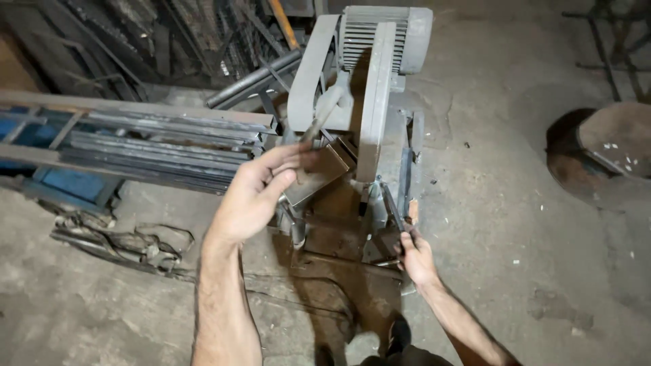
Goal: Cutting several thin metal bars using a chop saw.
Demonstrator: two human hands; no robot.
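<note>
So the left hand point(254, 196) is reaching out over the chop saw point(359, 115), fingers point(288, 157) curling around a short piece of rectangular metal tube point(319, 177) and holding it tilted, right beside the blade guard point(375, 102). The tube is sitting up at the saw's cutting area, just left of the guard and above the saw's base point(339, 237).

The right hand point(415, 256) is sitting lower down on the right side of the base, fingers closing narrow on a thin dark lever or handle point(395, 210) that's angling up toward the machine. Can't really tell what that part is, it's pretty dark there.

The saw's ribbed grey motor point(380, 37) is sticking out at the top. A long bundle of flat steel bars point(156, 146) is lying off to the left, ending close to the saw. Everything's sitting on a dusty concrete floor point(508, 203), with a rusty round thing point(610, 149) over at the right edge.
</note>
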